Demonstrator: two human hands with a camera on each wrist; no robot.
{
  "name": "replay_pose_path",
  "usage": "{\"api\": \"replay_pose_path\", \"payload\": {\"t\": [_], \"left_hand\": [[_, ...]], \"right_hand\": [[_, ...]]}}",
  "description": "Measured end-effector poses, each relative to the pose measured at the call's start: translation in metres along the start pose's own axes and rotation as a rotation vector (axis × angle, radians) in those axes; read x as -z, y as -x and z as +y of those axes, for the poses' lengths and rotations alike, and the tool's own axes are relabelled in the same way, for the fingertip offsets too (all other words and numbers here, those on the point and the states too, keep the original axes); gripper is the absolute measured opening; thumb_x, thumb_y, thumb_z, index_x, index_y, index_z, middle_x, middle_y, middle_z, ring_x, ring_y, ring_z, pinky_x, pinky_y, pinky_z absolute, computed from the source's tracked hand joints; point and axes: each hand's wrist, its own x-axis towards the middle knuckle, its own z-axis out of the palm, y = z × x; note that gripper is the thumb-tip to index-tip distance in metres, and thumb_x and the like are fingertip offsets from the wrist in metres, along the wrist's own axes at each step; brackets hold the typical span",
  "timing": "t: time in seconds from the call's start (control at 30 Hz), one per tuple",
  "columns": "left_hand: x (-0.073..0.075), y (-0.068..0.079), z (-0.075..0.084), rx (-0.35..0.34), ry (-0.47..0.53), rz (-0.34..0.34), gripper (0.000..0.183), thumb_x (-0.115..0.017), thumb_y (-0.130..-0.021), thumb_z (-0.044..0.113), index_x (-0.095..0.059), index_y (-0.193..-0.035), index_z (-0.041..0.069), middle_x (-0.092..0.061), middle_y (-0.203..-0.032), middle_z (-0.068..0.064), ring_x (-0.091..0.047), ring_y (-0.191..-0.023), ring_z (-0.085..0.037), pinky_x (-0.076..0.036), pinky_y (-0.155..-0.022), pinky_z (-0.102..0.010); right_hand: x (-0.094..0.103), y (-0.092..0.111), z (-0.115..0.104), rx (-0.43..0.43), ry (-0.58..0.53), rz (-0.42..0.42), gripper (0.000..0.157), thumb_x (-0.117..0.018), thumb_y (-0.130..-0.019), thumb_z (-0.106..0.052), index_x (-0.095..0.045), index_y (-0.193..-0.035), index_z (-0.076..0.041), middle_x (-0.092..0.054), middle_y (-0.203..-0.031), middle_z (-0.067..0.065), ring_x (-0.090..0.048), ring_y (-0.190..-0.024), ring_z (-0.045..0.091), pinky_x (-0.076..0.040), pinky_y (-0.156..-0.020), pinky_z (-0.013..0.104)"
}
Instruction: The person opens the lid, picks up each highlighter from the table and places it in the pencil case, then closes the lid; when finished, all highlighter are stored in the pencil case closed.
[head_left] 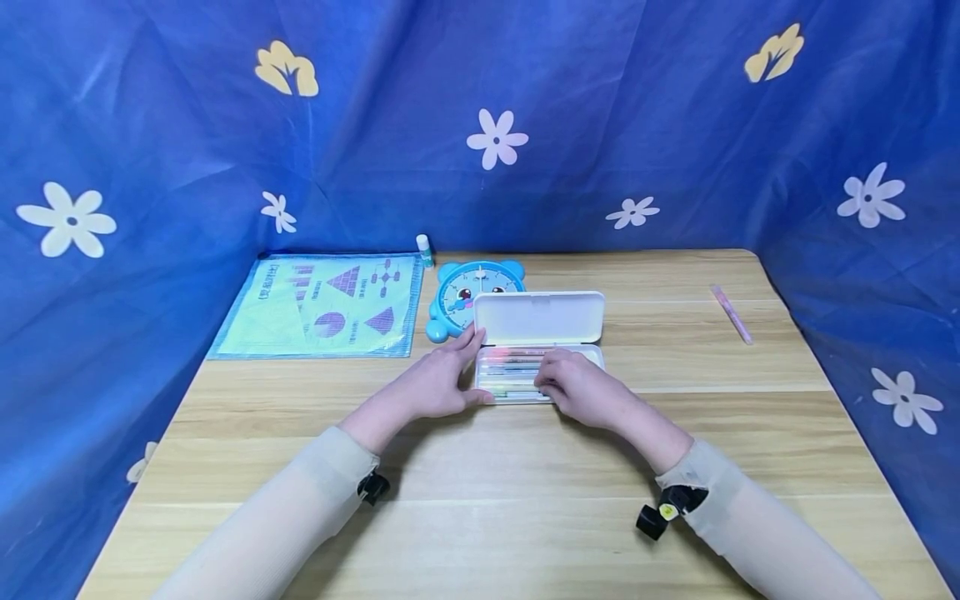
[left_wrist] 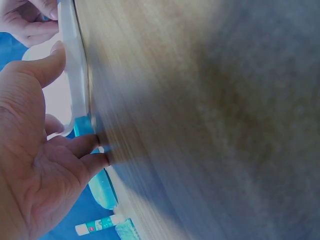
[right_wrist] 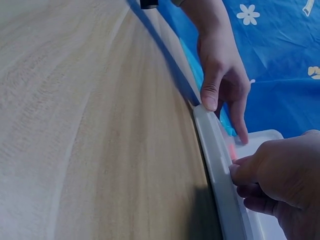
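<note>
A white pencil case [head_left: 538, 318] stands open on the table, its lid tipped back. Several coloured pens [head_left: 510, 361] lie side by side in its tray. My left hand [head_left: 438, 383] holds the case's left end, thumb at the front corner and fingers towards the hinge. Over the right half of the tray, my right hand [head_left: 588, 390] has its fingers curled down among the pens, pinching one by a small blue part that shows at the fingertips in the left wrist view. Most of that pen is hidden by the hand.
Behind the case lies a blue animal-shaped toy clock [head_left: 450, 292], partly covered by the lid. A glue stick [head_left: 424, 252] stands at the back edge. To the left is a mesh pouch [head_left: 322, 308] with printed charts; at the far right lies a pink pen [head_left: 731, 314]. Blue cloth surrounds the table.
</note>
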Motion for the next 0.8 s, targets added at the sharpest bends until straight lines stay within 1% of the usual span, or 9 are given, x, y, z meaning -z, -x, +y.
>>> {"api": "replay_pose_path", "payload": {"t": [0.07, 0.17, 0.27, 0.37, 0.5, 0.63, 0.73, 0.8], "left_hand": [[0.0, 0.0, 0.0, 0.0, -0.002, 0.0, 0.114, -0.081, -0.09, 0.057, -0.016, -0.169, 0.006, -0.009, -0.174, -0.018, -0.027, -0.154, -0.042, -0.028, -0.124, -0.05], [0.0, 0.0, 0.0, -0.001, 0.0, -0.001, 0.114, -0.081, -0.089, 0.057, -0.017, -0.169, 0.006, -0.009, -0.174, -0.018, -0.027, -0.154, -0.043, -0.028, -0.124, -0.05], [0.0, 0.0, 0.0, -0.004, 0.0, 0.001, 0.114, -0.081, -0.089, 0.057, -0.017, -0.169, 0.006, -0.009, -0.174, -0.018, -0.027, -0.154, -0.043, -0.028, -0.124, -0.05], [0.0, 0.0, -0.001, -0.008, -0.003, 0.003, 0.115, -0.081, -0.089, 0.057, -0.017, -0.169, 0.005, -0.009, -0.174, -0.018, -0.027, -0.154, -0.043, -0.027, -0.124, -0.05], [0.0, 0.0, -0.001, -0.01, -0.008, 0.003, 0.115, -0.081, -0.09, 0.058, -0.016, -0.169, 0.005, -0.008, -0.174, -0.018, -0.026, -0.154, -0.042, -0.027, -0.124, -0.05], [0.0, 0.0, 0.0, -0.007, -0.007, 0.0, 0.115, -0.081, -0.089, 0.057, -0.016, -0.169, 0.006, -0.007, -0.174, -0.018, -0.026, -0.155, -0.042, -0.027, -0.124, -0.05], [0.0, 0.0, 0.0, -0.005, -0.005, 0.001, 0.115, -0.081, -0.089, 0.057, -0.016, -0.169, 0.006, -0.007, -0.174, -0.018, -0.025, -0.155, -0.042, -0.027, -0.124, -0.05], [0.0, 0.001, 0.0, -0.004, -0.001, 0.002, 0.115, -0.082, -0.089, 0.056, -0.016, -0.169, 0.006, -0.007, -0.174, -0.018, -0.025, -0.155, -0.042, -0.027, -0.124, -0.05]], "right_hand": [[0.001, 0.001, 0.002, 0.0, -0.013, 0.009, 0.008, -0.075, -0.096, -0.001, -0.08, -0.099, -0.007, -0.068, -0.096, -0.002, -0.066, -0.092, 0.014, -0.058, -0.083, 0.035], [0.007, 0.002, 0.003, -0.007, -0.028, 0.021, 0.008, -0.075, -0.097, -0.002, -0.08, -0.103, -0.005, -0.071, -0.099, 0.001, -0.068, -0.096, 0.017, -0.059, -0.087, 0.039], [0.017, 0.005, 0.003, -0.036, -0.04, 0.039, 0.011, -0.074, -0.098, -0.004, -0.079, -0.107, -0.003, -0.073, -0.102, 0.002, -0.069, -0.098, 0.02, -0.058, -0.089, 0.043], [0.029, 0.008, 0.006, -0.065, -0.054, 0.063, 0.013, -0.075, -0.098, -0.005, -0.079, -0.11, -0.002, -0.073, -0.102, 0.003, -0.07, -0.098, 0.021, -0.058, -0.09, 0.043], [0.046, 0.014, 0.013, -0.086, -0.067, 0.12, 0.013, -0.076, -0.097, -0.005, -0.079, -0.109, -0.001, -0.073, -0.1, 0.004, -0.069, -0.096, 0.021, -0.058, -0.088, 0.043], [0.065, 0.023, 0.022, -0.11, -0.09, 0.188, 0.012, -0.077, -0.095, -0.001, -0.079, -0.107, 0.0, -0.074, -0.1, 0.008, -0.069, -0.094, 0.024, -0.058, -0.086, 0.046], [0.079, 0.031, 0.029, -0.127, -0.09, 0.247, 0.013, -0.078, -0.093, 0.001, -0.079, -0.106, -0.001, -0.075, -0.101, 0.009, -0.069, -0.093, 0.025, -0.058, -0.085, 0.048], [0.088, 0.037, 0.035, -0.137, -0.075, 0.285, 0.014, -0.078, -0.093, 0.002, -0.079, -0.106, -0.001, -0.075, -0.101, 0.009, -0.069, -0.091, 0.025, -0.058, -0.081, 0.048]]}}
